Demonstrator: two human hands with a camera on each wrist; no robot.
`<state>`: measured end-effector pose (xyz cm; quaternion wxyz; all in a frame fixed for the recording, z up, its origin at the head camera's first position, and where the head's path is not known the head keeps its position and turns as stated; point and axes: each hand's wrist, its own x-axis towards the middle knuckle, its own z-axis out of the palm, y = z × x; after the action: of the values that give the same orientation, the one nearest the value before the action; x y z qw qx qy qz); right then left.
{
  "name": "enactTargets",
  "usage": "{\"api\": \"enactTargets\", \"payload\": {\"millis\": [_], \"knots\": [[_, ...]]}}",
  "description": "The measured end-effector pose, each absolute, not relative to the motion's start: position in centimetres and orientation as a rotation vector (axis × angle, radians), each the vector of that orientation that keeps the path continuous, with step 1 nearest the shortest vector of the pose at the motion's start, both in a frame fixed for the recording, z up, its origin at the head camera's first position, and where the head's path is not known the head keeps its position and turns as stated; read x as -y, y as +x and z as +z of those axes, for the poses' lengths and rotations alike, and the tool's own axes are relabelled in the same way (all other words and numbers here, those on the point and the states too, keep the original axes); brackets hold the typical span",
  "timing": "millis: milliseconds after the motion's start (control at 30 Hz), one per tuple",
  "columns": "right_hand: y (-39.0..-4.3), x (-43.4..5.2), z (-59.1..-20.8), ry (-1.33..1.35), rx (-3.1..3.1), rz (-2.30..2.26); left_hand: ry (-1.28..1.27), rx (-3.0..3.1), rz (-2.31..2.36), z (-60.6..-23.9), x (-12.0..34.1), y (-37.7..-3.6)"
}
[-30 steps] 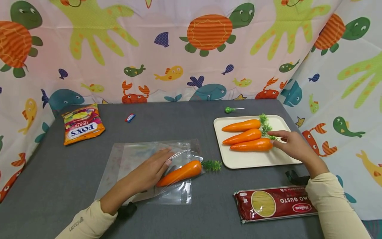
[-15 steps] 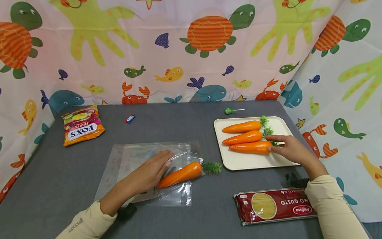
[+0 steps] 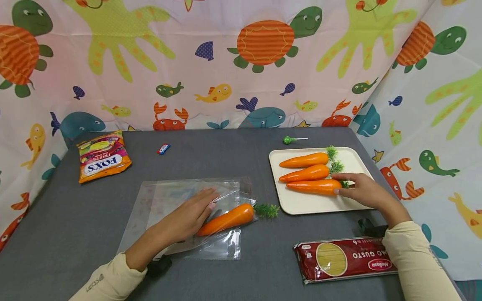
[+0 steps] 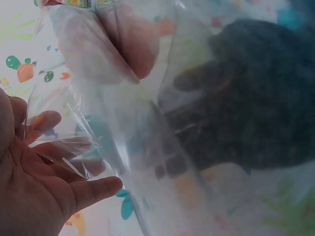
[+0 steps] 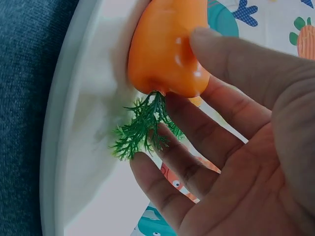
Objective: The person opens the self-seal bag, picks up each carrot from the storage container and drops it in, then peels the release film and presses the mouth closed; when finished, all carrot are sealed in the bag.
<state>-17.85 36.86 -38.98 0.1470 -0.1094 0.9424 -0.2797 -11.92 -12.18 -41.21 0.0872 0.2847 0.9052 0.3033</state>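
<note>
My right hand (image 3: 363, 190) pinches the thick leafy end of the nearest carrot (image 3: 310, 187), thumb on one side and fingers on the other. That carrot lies beside two more on a cream tray (image 3: 316, 204); green fronds (image 5: 147, 125) hang near my fingers in the right wrist view. On the left, my left hand (image 3: 188, 215) rests with extended fingers on a clear plastic bag (image 3: 162, 196). Another carrot (image 3: 229, 219) lies inside the bag, its leafy top (image 3: 266, 210) sticking out past the edge. Transparent film (image 4: 113, 128) covers much of the left wrist view.
An orange candy bag (image 3: 103, 156) lies at the back left, with a small blue-and-red wrapped sweet (image 3: 163, 149) to its right. Behind the tray is a green lollipop (image 3: 288, 140). A red spaghetti pack (image 3: 339, 259) lies in front, partly under the right sleeve.
My right hand has moved slightly left and closed on the nearest carrot, which has shifted a little left on the tray. My left hand and the bag have stayed in place.
</note>
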Motion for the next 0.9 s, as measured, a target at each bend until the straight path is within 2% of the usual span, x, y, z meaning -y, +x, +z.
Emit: {"api": "enactTargets", "payload": {"millis": [467, 900], "knots": [[-17.5, -36.6, -39.2, -0.473, -2.783, -0.799, 0.815, -2.675, 0.889, -41.1, 12.4, -11.8], [-17.1, -36.5, -38.2, -0.469, -2.809, -0.828, 0.798, -2.673, 0.886, -41.1, 12.1, -11.8]]}}
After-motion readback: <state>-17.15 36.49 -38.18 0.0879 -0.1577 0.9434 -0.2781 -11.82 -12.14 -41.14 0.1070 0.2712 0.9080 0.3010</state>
